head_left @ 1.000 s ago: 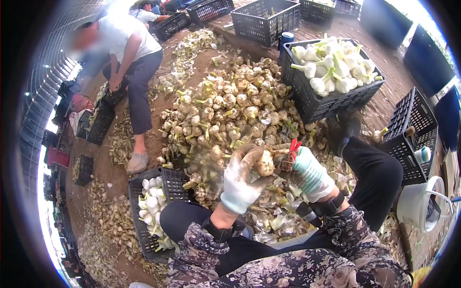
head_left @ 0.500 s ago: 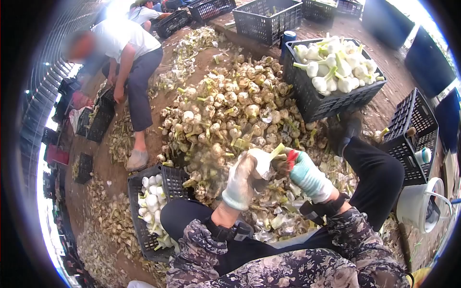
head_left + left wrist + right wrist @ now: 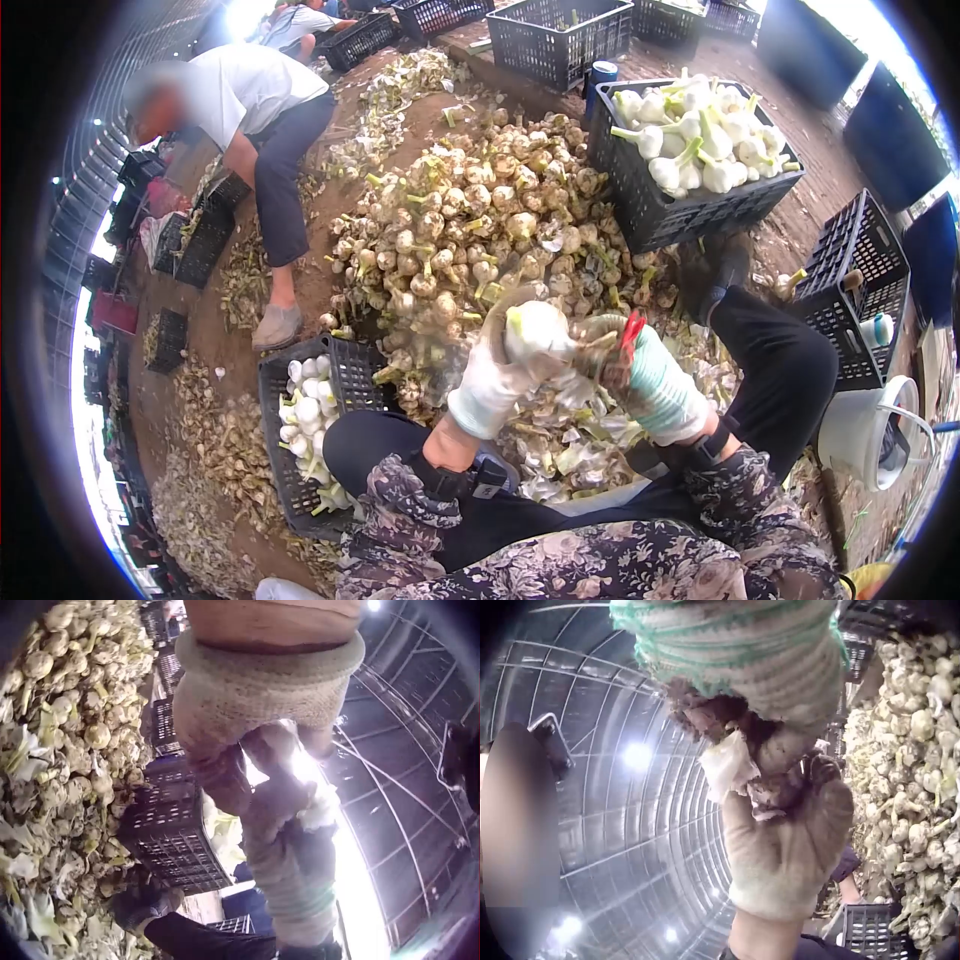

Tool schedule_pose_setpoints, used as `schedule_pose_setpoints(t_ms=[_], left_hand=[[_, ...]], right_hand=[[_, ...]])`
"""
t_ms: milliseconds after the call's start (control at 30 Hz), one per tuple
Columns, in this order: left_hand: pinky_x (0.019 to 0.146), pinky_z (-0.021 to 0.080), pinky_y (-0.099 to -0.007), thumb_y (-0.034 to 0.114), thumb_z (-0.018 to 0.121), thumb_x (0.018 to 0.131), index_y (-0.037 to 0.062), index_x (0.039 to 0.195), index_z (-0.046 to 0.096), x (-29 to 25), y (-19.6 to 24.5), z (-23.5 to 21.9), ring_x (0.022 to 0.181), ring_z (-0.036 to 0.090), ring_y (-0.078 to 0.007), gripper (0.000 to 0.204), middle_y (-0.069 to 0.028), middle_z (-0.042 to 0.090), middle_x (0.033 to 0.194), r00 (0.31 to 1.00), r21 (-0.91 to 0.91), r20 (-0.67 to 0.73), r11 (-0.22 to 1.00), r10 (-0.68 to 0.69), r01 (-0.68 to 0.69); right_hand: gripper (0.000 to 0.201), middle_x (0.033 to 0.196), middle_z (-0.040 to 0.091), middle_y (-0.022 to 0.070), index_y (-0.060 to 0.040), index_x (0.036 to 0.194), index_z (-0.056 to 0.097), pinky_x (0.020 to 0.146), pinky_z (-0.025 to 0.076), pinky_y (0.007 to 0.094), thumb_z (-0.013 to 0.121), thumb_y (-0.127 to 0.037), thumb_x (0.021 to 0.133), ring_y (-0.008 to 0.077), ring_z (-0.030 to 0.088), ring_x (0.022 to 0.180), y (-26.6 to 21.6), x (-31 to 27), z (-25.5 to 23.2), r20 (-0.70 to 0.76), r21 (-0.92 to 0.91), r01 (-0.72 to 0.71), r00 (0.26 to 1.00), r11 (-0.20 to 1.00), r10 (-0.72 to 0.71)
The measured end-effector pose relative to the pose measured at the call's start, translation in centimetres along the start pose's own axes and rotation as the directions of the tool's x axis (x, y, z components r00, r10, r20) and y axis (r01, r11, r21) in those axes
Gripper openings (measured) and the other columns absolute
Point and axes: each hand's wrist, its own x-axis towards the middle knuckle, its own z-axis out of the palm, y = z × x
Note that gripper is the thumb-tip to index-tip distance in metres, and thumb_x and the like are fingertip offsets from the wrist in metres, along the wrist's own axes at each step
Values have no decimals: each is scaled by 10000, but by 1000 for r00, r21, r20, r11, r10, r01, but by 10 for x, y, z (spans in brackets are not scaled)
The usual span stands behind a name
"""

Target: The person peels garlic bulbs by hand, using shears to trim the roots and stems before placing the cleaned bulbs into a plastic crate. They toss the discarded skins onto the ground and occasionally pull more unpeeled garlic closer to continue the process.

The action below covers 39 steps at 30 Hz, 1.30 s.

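A pale, partly stripped garlic bulb (image 3: 535, 332) sits in my gloved left hand (image 3: 490, 375), whose fingers and thumb curl round it. My right hand (image 3: 655, 385), in a teal-striped glove with brown-stained fingertips, is right beside the bulb. A red strip (image 3: 632, 335) shows on its fingers. In the right wrist view the curled right fingers pinch papery garlic skin (image 3: 730, 766), close against the left glove (image 3: 780, 862). Glare and the gloves hide most of the bulb in the left wrist view. Below the hands lie loose garlic skins (image 3: 560, 460).
A heap of untrimmed garlic (image 3: 470, 230) spreads ahead. A black crate (image 3: 690, 215) of white bulbs stands at right front, another crate (image 3: 280, 470) by the left knee. On the right are an empty-looking crate (image 3: 850, 300) and white bucket (image 3: 855, 440). Another person (image 3: 265, 100) bends over at left.
The soil-brown outer skin has come off the bulb, leaving it white. The right hand moved away from the bulb and back beside it. The other person has bent lower.
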Motion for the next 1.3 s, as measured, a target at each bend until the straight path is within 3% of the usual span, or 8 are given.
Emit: schedule_pose_setpoints(t_ms=[233,333,467,567,600,933,1067,1300], left_hand=[[657,485,-252,113,695,706,-3,1241,391,-6,23,2,804,581,-146,626,-100,578,962,968,-484,137,839,-209,249],[702,483,-253,107,698,717,13,1273,379,-4,28,0,821,585,-146,648,-88,586,968,943,-473,191,816,-273,332],[709,500,-265,85,696,697,10,1295,371,-3,29,3,800,594,-159,685,-88,587,1003,947,-356,121,878,-296,320],[737,501,-276,59,696,682,-23,1267,405,-2,24,5,877,602,-169,658,-109,580,1064,976,-215,26,952,-218,218],[737,501,-276,59,696,682,-23,1267,405,-2,23,7,877,602,-169,658,-109,580,1064,974,-218,29,950,-223,224],[752,513,-302,64,699,687,-46,1244,407,1,15,13,850,608,-193,639,-133,574,1037,968,-96,59,964,-244,248],[747,518,-303,66,702,683,-45,1249,403,1,12,11,845,612,-191,649,-136,573,1044,966,64,96,970,-240,234],[802,487,-314,42,654,704,-24,1276,375,2,1,8,927,587,-201,640,-150,572,1063,937,-299,93,888,-336,348]], right_hand=[[165,814,634,109,24,869,597,622,493,261,491,-102,868,153,587,698,33,42,-62,-180,449,-94,965,889,193],[186,814,658,65,-1,981,613,648,492,277,530,-65,828,171,628,756,69,8,-50,193,-654,15,970,756,147],[221,765,620,172,-83,968,627,640,476,360,607,-185,773,284,610,695,51,-4,-42,288,-929,79,765,360,575],[305,686,607,130,-66,936,636,529,447,308,591,-348,829,201,572,589,50,14,-49,375,-764,160,898,625,229],[312,672,592,57,-29,892,622,508,430,271,575,-335,850,138,559,591,27,12,-31,25,-301,-332,935,894,355],[216,677,604,36,-13,853,596,523,442,237,608,-226,817,85,553,593,15,31,-52,252,203,-589,803,782,540],[183,784,616,42,29,960,562,592,446,233,529,-91,825,99,539,665,23,25,-49,253,-518,21,959,855,130],[350,966,556,89,-13,1118,447,657,544,304,592,-195,857,185,633,739,5,20,-44,129,243,-470,883,848,452]])
